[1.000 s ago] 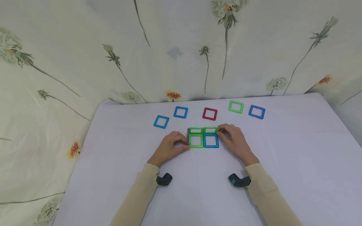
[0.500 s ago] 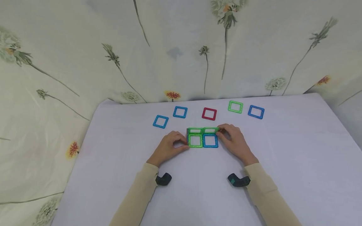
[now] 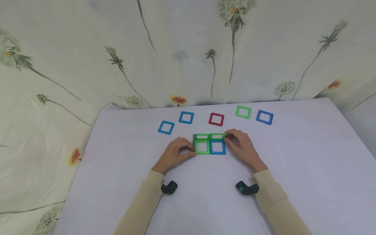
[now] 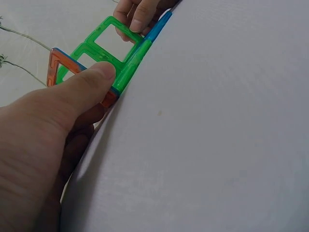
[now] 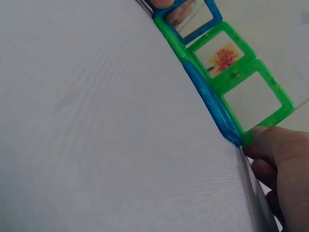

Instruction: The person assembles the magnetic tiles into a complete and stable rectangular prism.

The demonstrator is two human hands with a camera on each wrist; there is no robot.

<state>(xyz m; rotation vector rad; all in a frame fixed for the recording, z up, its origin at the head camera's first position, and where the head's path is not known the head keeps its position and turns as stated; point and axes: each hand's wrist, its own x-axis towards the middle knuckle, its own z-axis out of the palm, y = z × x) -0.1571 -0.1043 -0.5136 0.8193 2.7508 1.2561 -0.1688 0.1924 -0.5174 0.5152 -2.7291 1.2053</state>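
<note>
In the head view, a flat green square frame tile (image 3: pixel 202 153) and a flat blue one (image 3: pixel 218 153) lie edge to edge on the white table. Two green tiles stand upright along their far side, the right one (image 5: pixel 275 87) seen face-on in the right wrist view. At the left end stands another tile (image 4: pixel 52 70), orange-red outside and blue inside. My left hand (image 3: pixel 175 151) pinches it, thumb on the near edge. With thumb and fingers my right hand (image 3: pixel 243 148) pinches the outer end of the right upright green tile; some fingertips are hidden behind it.
Loose square tiles lie in a row behind the build: two blue ones (image 3: pixel 185 122) at the left, a red one (image 3: pixel 216 124), a green one (image 3: pixel 243 117) and a blue one (image 3: pixel 264 122) at the right. A flower-print cloth (image 3: pixel 182 75) hangs beyond the table's far edge.
</note>
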